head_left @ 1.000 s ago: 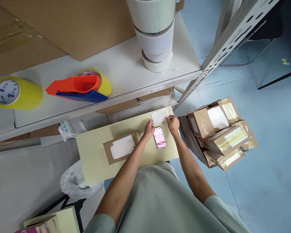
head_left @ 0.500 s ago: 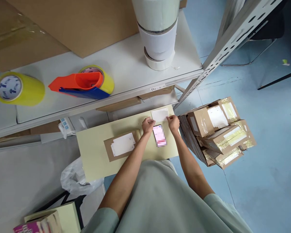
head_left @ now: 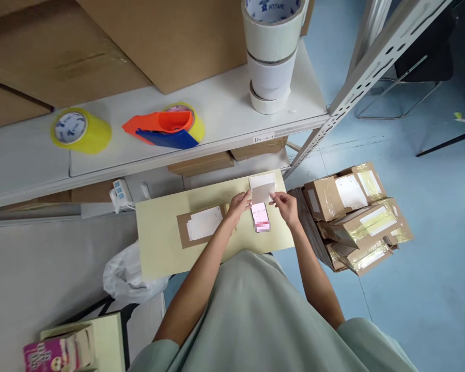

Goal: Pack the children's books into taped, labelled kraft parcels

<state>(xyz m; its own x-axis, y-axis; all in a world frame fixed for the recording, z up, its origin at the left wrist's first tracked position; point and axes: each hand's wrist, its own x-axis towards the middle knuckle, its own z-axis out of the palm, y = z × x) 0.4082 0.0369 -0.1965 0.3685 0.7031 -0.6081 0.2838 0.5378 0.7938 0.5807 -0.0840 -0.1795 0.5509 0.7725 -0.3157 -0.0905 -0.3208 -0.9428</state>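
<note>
A sheet of white paper (head_left: 262, 192) is held up over the table between my two hands, its near edge lifted. My left hand (head_left: 239, 203) has its fingers closed at the left side of the sheet. At the right corner, my right hand (head_left: 285, 206) pinches the paper. Behind the sheet another white paper (head_left: 261, 179) lies on the table. Just below the lifted sheet a phone (head_left: 261, 217) with a lit pink screen lies face up. To the left sits a flat cardboard box (head_left: 184, 232) with several white papers (head_left: 204, 224) on top.
A shelf (head_left: 225, 108) crosses above the pale table (head_left: 158, 248), bearing a yellow tape roll (head_left: 96, 135), an orange and blue tape dispenser (head_left: 166, 129) and stacked white rolls (head_left: 271, 77). Taped cardboard boxes (head_left: 372, 219) are piled at the right. A plastic bag (head_left: 129, 276) hangs at the left.
The sheet has been lifted from the paper behind it and drawn toward me by both hands, now partly above the phone. The camera view has shifted, so the shelf appears further right.
</note>
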